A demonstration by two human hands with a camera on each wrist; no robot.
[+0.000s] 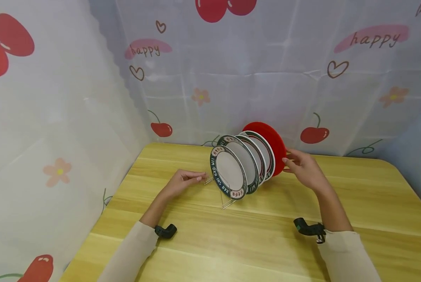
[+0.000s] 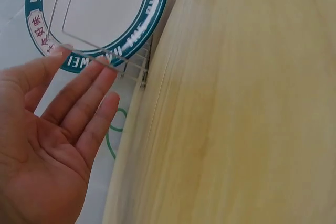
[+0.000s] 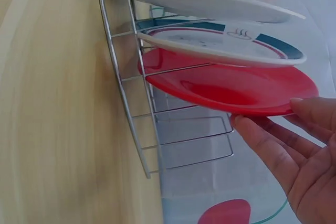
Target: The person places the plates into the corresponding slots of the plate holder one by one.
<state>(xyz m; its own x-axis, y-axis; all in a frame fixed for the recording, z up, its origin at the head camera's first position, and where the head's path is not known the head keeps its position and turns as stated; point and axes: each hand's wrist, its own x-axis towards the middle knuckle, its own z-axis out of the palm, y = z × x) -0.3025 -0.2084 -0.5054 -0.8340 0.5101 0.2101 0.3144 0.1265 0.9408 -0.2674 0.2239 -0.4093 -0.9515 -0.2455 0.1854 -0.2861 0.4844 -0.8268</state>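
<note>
Several plates stand on edge in a wire dish rack (image 3: pixel 140 61). My right hand (image 1: pixel 303 168) pinches the rim of the red plate (image 1: pixel 271 143) at the rack's right end. In the right wrist view, the thumb lies on one face of that red plate (image 3: pixel 226 87) and the fingers on the other. My left hand (image 1: pixel 183 183) has thumb and fingertips at the rack's left end. Up close, the left hand (image 2: pixel 58 135) pinches a thin wire beside a white plate (image 2: pixel 100 9) with a green lettered rim. Other white plates (image 1: pixel 228 172) lean between the hands.
The rack stands on a pale wooden table (image 1: pixel 238 243) near its back edge. A sheet (image 1: pixel 238 98) printed with cherries, hearts and flowers hangs close behind it. Unfilled wire slots (image 3: pixel 199 145) show beyond the red plate.
</note>
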